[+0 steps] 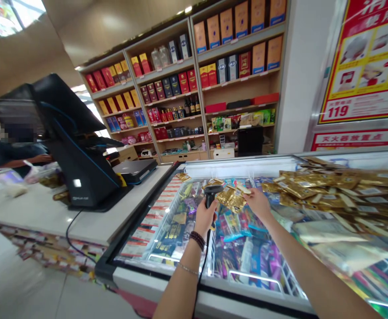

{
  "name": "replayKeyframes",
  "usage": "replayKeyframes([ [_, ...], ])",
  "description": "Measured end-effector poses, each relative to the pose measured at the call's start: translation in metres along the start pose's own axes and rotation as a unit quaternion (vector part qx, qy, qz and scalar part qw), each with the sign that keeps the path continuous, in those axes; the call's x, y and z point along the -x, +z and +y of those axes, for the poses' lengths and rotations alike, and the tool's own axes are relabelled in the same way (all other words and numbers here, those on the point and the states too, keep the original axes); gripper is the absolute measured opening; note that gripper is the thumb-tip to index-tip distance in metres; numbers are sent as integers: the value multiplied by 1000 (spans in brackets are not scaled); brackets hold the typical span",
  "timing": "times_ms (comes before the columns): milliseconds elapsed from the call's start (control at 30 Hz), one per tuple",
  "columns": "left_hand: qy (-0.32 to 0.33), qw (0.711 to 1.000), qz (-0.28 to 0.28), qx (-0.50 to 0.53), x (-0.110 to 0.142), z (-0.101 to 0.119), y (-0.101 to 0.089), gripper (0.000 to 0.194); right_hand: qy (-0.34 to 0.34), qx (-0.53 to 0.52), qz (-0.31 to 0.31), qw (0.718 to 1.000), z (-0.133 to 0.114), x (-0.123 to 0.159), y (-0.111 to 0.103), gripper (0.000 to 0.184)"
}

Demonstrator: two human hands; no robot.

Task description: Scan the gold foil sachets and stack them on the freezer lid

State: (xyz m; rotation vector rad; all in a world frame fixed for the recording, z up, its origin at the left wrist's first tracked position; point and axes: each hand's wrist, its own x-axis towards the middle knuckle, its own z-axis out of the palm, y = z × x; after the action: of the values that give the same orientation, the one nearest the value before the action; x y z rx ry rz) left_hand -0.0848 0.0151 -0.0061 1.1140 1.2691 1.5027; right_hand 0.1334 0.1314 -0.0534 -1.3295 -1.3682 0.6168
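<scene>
A handheld barcode scanner (pixel 209 196) is gripped closed in the left hand (pixel 204 217), and a gold sachet (pixel 231 198) is pinched by the right hand (pixel 258 204), above a glass-topped chest freezer (pixel 233 167) at lower centre.

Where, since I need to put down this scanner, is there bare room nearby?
The bare patch is the white counter, between the base of the black till terminal and the freezer's black rim. It's crowded past that rim: packets fill the freezer below your left hand and its handheld scanner, and gold sachets heap up beside your right hand.
</scene>
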Motion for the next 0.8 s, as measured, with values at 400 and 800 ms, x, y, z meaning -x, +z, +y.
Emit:
replayKeyframes([
  [400,-10,994,-31,103,19,18,21,70,160,-458,-32,874,-18,16,11,27],
  [800,-39,992,-94,72,27,10,37,69,158,-524,-40,836,-20,23,17,31],
])
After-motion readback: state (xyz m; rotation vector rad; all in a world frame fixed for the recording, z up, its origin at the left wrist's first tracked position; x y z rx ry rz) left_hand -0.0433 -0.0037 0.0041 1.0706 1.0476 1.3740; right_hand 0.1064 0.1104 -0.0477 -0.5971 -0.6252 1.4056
